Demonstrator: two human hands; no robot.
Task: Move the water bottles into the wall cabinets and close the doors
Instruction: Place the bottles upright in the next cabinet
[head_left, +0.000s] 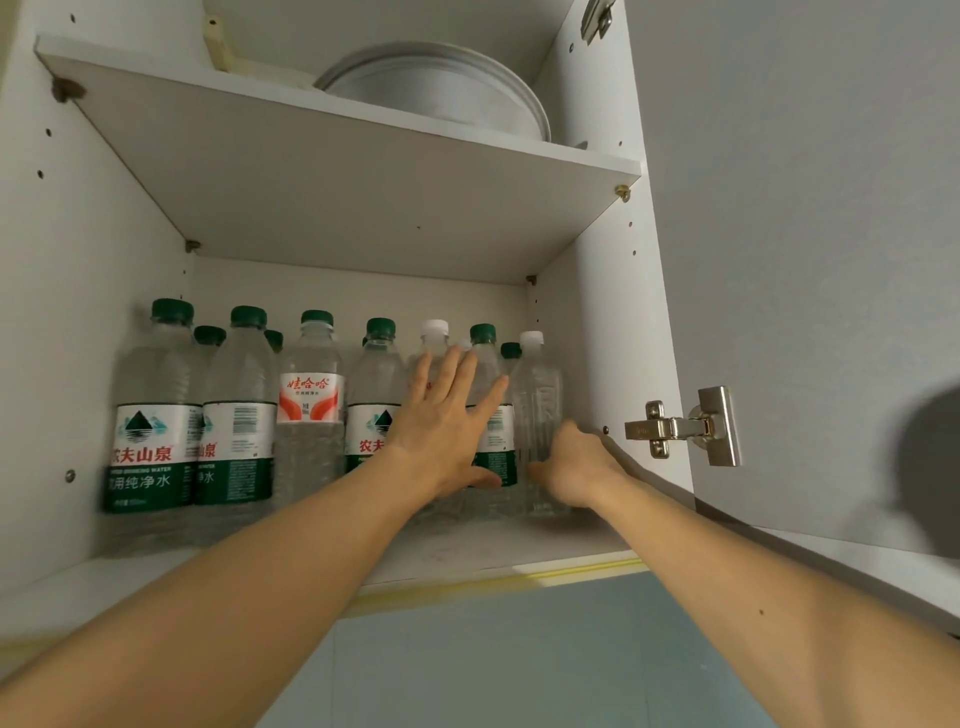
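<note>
While right hand (574, 462) grips clear bottle (540, 410) at 3 o'clock of row; left hand (447, 421) flat, fingers spread, against green-cap bottles (488, 405).

Soft, even indoor light; wide-angle bending at the edges, slight blur throughout, a dark shadow (930, 467) at right.

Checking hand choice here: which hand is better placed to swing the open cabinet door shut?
Right, probably. The right hand sits by the clear white-capped bottle, nearest the hinge and open door; the left hand lies spread against bottles mid-shelf.
</note>
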